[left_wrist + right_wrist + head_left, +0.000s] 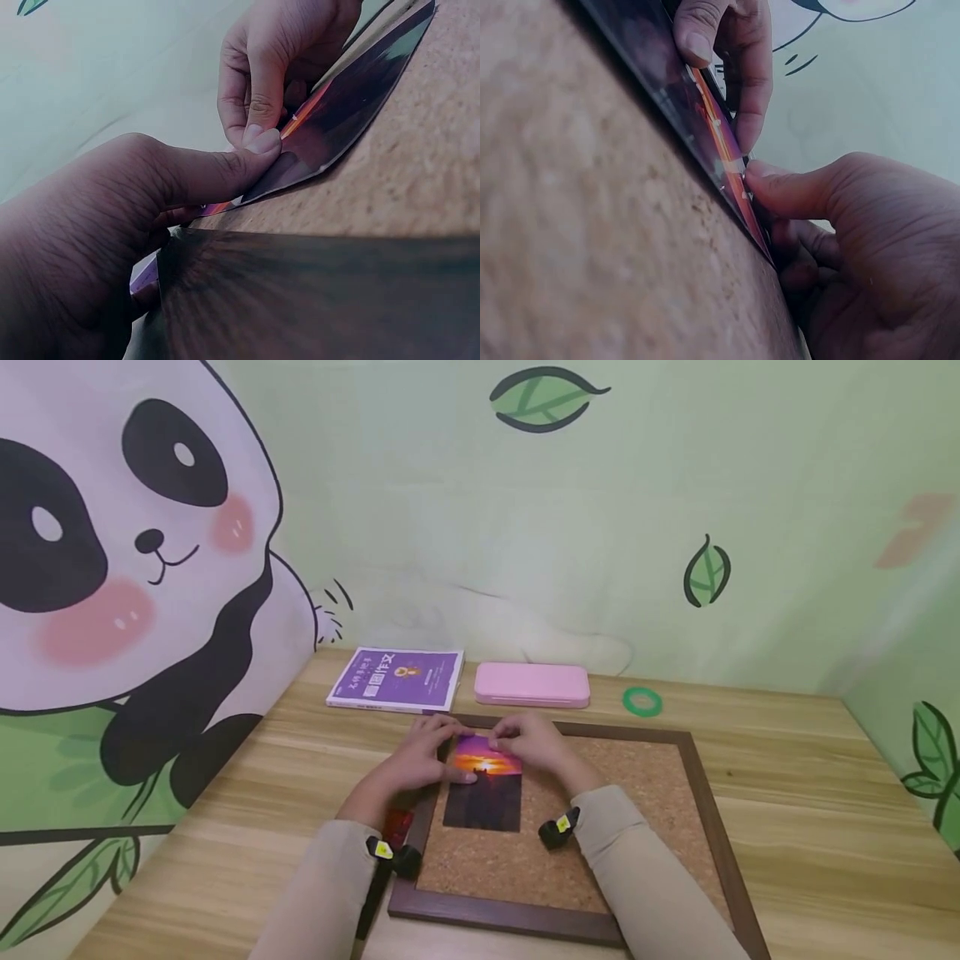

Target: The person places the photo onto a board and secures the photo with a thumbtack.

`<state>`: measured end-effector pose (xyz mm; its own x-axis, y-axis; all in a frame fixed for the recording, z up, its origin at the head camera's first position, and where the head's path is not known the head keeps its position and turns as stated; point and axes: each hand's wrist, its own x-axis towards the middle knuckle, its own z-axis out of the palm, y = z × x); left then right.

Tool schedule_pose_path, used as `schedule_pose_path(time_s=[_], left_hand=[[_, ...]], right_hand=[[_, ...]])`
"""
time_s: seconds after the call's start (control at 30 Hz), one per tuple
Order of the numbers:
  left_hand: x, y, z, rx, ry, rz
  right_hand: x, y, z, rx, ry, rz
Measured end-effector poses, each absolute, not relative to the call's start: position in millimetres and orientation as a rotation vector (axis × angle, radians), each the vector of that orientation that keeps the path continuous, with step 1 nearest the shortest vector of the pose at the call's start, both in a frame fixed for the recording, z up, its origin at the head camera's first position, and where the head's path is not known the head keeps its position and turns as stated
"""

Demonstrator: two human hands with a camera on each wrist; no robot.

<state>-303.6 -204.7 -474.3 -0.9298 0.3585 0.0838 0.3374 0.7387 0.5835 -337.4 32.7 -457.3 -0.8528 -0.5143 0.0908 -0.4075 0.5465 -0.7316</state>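
Note:
A sunset photo [483,802] lies on the cork board [622,827], near its upper left corner. My left hand [416,760] rests at the photo's left side, its thumb on the picture and its other fingertips by the top edge. At that top edge, my right hand [536,745] has thumb and forefinger together, pinching a small pale piece [732,165] against the photo. Fingertips hide most of this piece, and I cannot tell what it is. In the left wrist view, the two thumbs nearly meet over the photo.
A dark brown frame [510,914] edges the board. Behind it lie a purple book [405,677], a pink case [532,683] and a green ring [642,701]. Dark glossy prints [397,820] show partly beneath my left forearm. A panda-painted wall rises behind the wooden table [825,793].

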Motion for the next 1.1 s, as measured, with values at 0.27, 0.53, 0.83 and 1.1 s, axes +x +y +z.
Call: schedule_pose_path(time_s=[0.27,0.53,0.83,1.1], left_hand=[[-305.2,-204.5,-469.7,0.609,2.905,0.97],[-309.9,-203.1,-467.2,0.638,2.918,0.955],[-307.5,-205.0,-470.0,0.599,2.912,0.985],[-301.4,-203.9,-474.3,0.597,2.901,0.978]], right_hand=[[-338.7,30.7,-453.5,-0.777,2.68,-1.189],[-343.8,30.2,-451.8,-0.731,2.737,-1.156],[-343.4,27.2,-454.3,-0.671,2.711,-1.194],[-339.4,27.6,-465.4,-0.664,2.708,-1.251]])
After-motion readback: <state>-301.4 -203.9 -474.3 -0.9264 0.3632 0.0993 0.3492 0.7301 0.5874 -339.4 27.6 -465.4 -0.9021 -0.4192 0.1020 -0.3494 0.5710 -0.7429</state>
